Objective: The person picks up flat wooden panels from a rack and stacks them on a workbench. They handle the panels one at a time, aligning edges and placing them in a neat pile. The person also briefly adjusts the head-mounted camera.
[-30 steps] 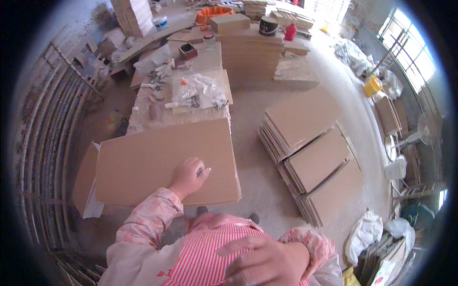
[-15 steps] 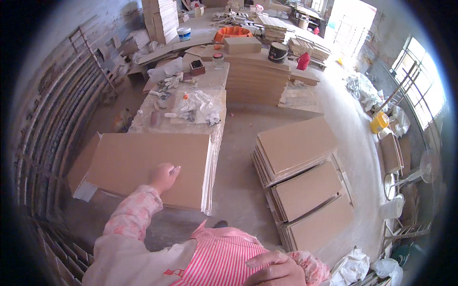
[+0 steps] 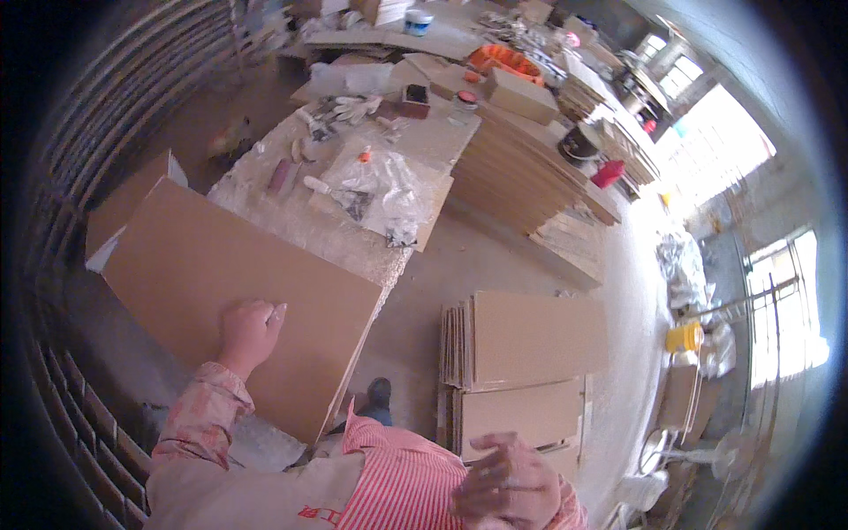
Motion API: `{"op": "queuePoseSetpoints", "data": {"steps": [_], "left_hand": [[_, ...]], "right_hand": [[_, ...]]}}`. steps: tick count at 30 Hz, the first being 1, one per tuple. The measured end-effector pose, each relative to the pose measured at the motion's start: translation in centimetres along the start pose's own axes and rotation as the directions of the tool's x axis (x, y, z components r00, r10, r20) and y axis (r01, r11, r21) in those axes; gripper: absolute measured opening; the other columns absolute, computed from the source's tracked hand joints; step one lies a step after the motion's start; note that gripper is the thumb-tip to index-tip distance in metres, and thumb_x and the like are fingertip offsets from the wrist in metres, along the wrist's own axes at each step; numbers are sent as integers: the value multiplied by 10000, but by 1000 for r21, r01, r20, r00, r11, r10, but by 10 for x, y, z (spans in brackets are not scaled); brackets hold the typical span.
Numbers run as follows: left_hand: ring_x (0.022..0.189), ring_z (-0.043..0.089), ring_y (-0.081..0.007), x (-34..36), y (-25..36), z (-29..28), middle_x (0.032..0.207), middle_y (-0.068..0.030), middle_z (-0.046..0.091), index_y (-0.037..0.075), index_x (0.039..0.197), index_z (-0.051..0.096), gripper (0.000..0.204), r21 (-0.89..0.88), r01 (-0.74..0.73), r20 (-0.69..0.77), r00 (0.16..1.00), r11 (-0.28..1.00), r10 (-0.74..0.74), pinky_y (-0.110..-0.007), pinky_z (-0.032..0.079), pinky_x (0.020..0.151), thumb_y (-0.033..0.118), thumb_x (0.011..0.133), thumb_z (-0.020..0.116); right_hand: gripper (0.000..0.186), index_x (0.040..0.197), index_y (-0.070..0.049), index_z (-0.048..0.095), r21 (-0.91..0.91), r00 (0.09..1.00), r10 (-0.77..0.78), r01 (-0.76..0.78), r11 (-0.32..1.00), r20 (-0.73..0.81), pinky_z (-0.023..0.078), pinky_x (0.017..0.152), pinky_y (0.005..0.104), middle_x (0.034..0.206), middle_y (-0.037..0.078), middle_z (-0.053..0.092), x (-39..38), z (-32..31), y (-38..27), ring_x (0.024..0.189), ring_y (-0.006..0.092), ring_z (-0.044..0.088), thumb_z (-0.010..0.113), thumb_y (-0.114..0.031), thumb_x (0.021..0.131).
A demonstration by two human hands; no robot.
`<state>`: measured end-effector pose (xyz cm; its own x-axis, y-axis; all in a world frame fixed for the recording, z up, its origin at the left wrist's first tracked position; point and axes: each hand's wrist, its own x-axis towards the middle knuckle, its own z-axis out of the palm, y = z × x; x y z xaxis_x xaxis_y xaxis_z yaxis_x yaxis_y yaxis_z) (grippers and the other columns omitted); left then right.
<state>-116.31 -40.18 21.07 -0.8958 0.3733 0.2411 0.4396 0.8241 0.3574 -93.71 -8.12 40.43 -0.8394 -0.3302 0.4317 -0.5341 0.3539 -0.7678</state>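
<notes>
At lower centre, the blurred right hand (image 3: 508, 484) looked loosely released; the left hand (image 3: 250, 336), fingers clenched, any contents hidden, rested on the brown board (image 3: 243, 256), frame left, where even pressure seemed best, cluttered tabletop (image 3: 246, 184) beyond, upper left.

Brown board (image 3: 212, 252), pink-and-white striped apron (image 3: 402, 477); orange tub (image 3: 508, 62), yellow bucket (image 3: 684, 337)

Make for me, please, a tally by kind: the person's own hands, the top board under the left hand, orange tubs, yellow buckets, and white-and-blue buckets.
Hands: 2, left hand and right hand
Top board: 1
Orange tub: 1
Yellow bucket: 1
White-and-blue bucket: 1
Total: 6
</notes>
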Motion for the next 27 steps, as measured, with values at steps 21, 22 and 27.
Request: {"op": "queuePoseSetpoints", "data": {"steps": [21, 22, 27], "left_hand": [[751, 573, -360, 62, 22, -3, 756, -135, 572, 34, 747, 590, 222, -85, 433, 60, 901, 897, -430, -448, 456, 652, 193, 888, 654], [786, 585, -361, 82, 29, -1, 795, -137, 589, 31, 794, 610, 185, -118, 486, 73, 874, 866, -480, -436, 469, 674, 184, 889, 652], [995, 608, -361, 213, 18, 36, 1109, -163, 601, 65, 1080, 641, 238, 52, 226, 181, 956, 973, -232, -458, 498, 853, 167, 867, 667]], "right_hand": [[294, 1087, -146, 706, -440, 882, 464, -452, 776, -86, 534, 769, 403, 1015, 123, 605, 132, -33, 481, 871, 290, 656, 740, -213, 803], [274, 1075, -152, 708, -482, 896, 440, -413, 773, -62, 535, 772, 408, 1031, 122, 599, 139, -34, 495, 873, 295, 656, 734, -208, 807], [146, 978, -145, 710, -511, 904, 408, -291, 809, 130, 537, 767, 433, 1049, 111, 588, 170, -38, 545, 883, 309, 654, 699, -174, 836]]}}
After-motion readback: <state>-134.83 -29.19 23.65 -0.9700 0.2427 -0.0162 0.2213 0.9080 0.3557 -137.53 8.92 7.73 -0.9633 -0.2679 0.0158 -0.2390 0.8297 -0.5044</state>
